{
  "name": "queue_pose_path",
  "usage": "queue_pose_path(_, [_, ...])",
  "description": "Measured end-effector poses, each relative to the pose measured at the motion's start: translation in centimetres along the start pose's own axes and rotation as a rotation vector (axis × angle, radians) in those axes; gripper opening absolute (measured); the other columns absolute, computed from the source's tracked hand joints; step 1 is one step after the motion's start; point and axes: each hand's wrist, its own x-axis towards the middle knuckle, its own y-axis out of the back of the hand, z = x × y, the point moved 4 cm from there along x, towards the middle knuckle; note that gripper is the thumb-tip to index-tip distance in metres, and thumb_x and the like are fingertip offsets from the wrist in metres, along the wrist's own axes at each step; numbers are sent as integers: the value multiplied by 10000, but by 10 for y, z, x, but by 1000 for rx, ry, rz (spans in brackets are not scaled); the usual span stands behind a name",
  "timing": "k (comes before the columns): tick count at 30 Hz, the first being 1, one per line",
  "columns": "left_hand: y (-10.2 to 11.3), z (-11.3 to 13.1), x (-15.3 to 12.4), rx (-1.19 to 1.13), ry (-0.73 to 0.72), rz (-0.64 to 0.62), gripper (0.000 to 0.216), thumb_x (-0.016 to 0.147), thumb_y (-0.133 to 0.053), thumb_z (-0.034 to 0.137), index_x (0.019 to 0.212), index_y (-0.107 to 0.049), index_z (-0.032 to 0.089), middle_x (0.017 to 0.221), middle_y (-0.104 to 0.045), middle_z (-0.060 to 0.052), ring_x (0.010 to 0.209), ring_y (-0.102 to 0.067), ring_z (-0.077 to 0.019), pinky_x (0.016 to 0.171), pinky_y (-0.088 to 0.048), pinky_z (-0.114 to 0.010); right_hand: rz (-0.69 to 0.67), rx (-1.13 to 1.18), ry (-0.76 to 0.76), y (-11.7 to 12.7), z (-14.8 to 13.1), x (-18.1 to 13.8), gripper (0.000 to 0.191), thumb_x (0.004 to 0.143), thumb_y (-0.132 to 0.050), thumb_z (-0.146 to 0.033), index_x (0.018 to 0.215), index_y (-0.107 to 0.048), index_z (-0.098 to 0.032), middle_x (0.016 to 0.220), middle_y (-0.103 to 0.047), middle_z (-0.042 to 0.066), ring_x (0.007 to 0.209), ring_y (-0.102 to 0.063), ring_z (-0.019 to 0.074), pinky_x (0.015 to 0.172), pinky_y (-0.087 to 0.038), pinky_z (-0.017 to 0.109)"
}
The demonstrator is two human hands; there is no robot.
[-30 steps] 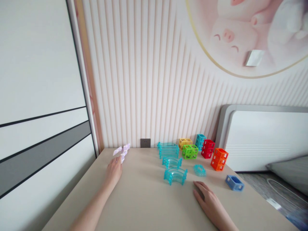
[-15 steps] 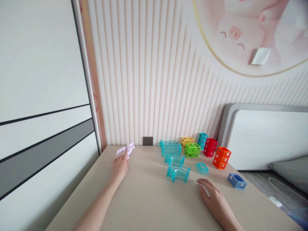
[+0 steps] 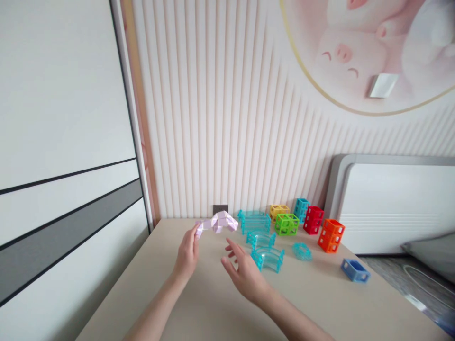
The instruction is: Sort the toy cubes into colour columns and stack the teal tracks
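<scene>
My left hand (image 3: 189, 250) grips one end of a pale lavender faceted strip (image 3: 222, 221) made of joined panels. It is lifted above the table, its free end reaching to the right. I cannot make out exactly what kind of thing it is. Just below that free end is my right hand (image 3: 245, 271), fingers apart, holding nothing. Behind my right hand's fingers stands a curved teal see-through track piece (image 3: 270, 259), partly covered by the hand. Another curved teal piece (image 3: 262, 240) sits farther back.
Straight teal pieces (image 3: 255, 223) stand near the wall. To the right are yellow (image 3: 278, 210), green (image 3: 287, 224), blue (image 3: 302, 210), red (image 3: 313, 220) and orange (image 3: 331, 236) open-framed blocks, a teal ring (image 3: 302, 252) and a low blue block (image 3: 355, 271). A socket (image 3: 221, 208) is on the wall.
My left hand has picked up the lavender strip and brought it right and closer to me. My right hand has left the table at right and moved left, beneath the strip, with fingers spread.
</scene>
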Motion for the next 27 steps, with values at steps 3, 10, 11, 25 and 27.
queue_pose_path(3, [0, 6, -11, 25, -257, -76, 388, 1013, -379, 168, 1382, -493, 208, 1126, -666, -114, 1061, -658, -213, 915, -557, -351, -100, 201, -96, -21, 16, 30, 515, 972, -420, -587, 1193, -635, -174, 880, -733, 80, 746, -691, 199, 687, -538, 313])
queue_pose_path(10, [4, 33, -21, 127, -466, -151, 430, 998, -423, 134, 1423, -458, 189, 1071, -615, -118, 1022, -627, -217, 890, -567, -355, -18, 716, -360, -42, 30, 29, 759, 785, -424, -865, 904, -635, -145, 858, -718, 115, 638, -665, 175, 533, -464, 256])
queue_pose_path(11, [4, 40, -21, 140, -521, -164, 407, 993, -444, 141, 1396, -488, 181, 1059, -617, -112, 1011, -628, -216, 906, -567, -368, 2, 764, -375, -44, 32, 26, 742, 784, -443, -858, 871, -629, -145, 826, -712, 105, 616, -657, 166, 531, -462, 251])
queue_pose_path(25, [-10, 53, -30, 193, -741, -356, 494, 926, -599, 106, 1399, -495, 201, 1006, -656, -71, 982, -645, -198, 983, -542, -411, 58, 822, -272, -42, 40, 15, 613, 789, -548, -792, 688, -548, -188, 474, -502, -40, 437, -464, 107, 473, -361, 231])
queue_pose_path(27, [-14, 53, -32, 182, -706, -371, 532, 947, -583, 144, 1451, -428, 211, 976, -674, -69, 934, -663, -197, 928, -559, -403, 82, 805, -234, -39, 38, 14, 585, 806, -561, -761, 709, -558, -184, 501, -498, -42, 458, -456, 108, 481, -370, 233])
